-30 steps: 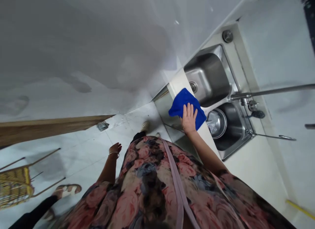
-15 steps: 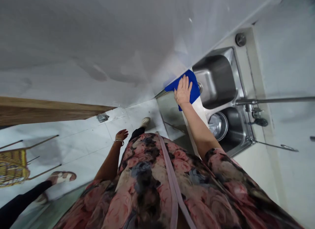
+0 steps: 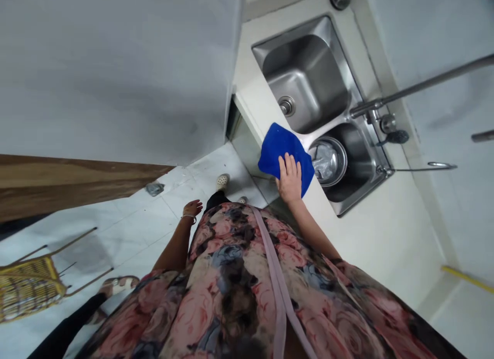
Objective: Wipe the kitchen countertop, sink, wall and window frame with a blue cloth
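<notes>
My right hand (image 3: 289,180) lies flat, fingers stretched out, on a blue cloth (image 3: 278,148) pressed against the front edge of the white counter (image 3: 382,230), just in front of the double steel sink (image 3: 309,76). A metal bowl (image 3: 328,161) sits in the nearer basin, beside the cloth. My left hand (image 3: 192,208) hangs at my side above the tiled floor, with a bracelet at the wrist and fingers loosely curled, holding nothing.
A long tap spout (image 3: 420,84) reaches over the sink. A grey wall panel (image 3: 116,71) stands left of the counter. On the floor at left are a yellow wicker chair (image 3: 27,284) and another person's sandalled foot (image 3: 116,285). A yellow stick (image 3: 466,277) lies at right.
My right hand has slid the blue cloth back along the counter's front edge, from beside the far basin to beside the near basin. The view has shifted; my left hand stays at my side.
</notes>
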Demonstrator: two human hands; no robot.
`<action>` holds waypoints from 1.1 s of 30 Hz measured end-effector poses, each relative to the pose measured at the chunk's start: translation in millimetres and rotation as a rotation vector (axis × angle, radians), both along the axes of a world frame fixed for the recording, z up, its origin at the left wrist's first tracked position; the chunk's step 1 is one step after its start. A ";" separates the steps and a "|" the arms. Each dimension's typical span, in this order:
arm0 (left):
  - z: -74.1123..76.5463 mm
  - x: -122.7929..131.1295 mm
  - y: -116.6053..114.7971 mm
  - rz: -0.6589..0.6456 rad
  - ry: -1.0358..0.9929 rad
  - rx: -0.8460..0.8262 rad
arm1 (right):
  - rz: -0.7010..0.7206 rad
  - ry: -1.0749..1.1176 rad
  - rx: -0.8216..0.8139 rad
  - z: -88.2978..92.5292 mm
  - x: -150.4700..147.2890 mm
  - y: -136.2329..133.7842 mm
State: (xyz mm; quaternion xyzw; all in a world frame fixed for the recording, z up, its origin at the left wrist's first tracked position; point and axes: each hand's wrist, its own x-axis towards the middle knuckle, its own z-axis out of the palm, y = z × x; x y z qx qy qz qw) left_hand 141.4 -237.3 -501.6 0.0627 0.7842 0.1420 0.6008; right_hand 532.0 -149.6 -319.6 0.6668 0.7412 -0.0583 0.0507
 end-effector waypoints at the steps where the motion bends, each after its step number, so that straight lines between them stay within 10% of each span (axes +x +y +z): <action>1: -0.7 8.0 2.5 -0.032 -0.010 -0.001 | -0.019 -0.001 0.002 0.4 10.4 -21.5; 10: -7.5 59.2 55.9 -0.235 -0.041 0.049 | -0.147 -0.039 0.053 -10.9 106.3 -204.3; 16: -9.2 76.1 66.3 -0.234 -0.072 0.078 | -0.179 -0.031 0.066 -12.0 147.1 -261.7; 25: -13.1 58.9 31.4 -0.141 -0.058 -0.051 | -0.208 -0.023 0.075 -17.4 134.1 -238.0; 33: -10.9 26.3 43.6 -0.058 -0.033 -0.041 | -0.173 -0.035 0.056 -17.9 68.8 -117.4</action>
